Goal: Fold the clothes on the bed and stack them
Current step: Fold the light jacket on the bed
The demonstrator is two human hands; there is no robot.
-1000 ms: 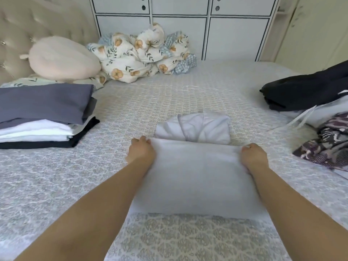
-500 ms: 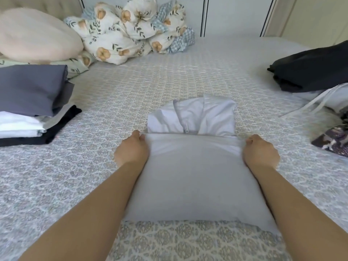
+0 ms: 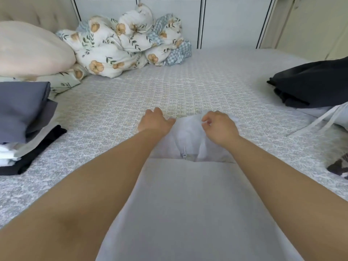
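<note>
Hood (image 3: 190, 137) of pale hooded garment (image 3: 192, 208), lying mid-bed (image 3: 169, 87) before me: my left hand (image 3: 153, 122) presses it with near-straight fingers, my right hand (image 3: 219, 126) pinches its far edge, ready to fold it inward; finished stack (image 3: 22, 117) waits leftward.

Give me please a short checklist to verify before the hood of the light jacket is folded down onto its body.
1. Left hand on the hood: ok, it rests at the hood's far left edge.
2. Right hand grips the hood: ok, fingers curl round its far right edge.
3. Body of the light jacket lies flat: ok, its surface looks smooth.
4. Zipper pull tucked away: not ok, it shows at the collar.
5. Folded stack is ready to receive it: ok, it sits at the left of the bed.
6. Sleeves tucked under: cannot tell, hidden.
</note>
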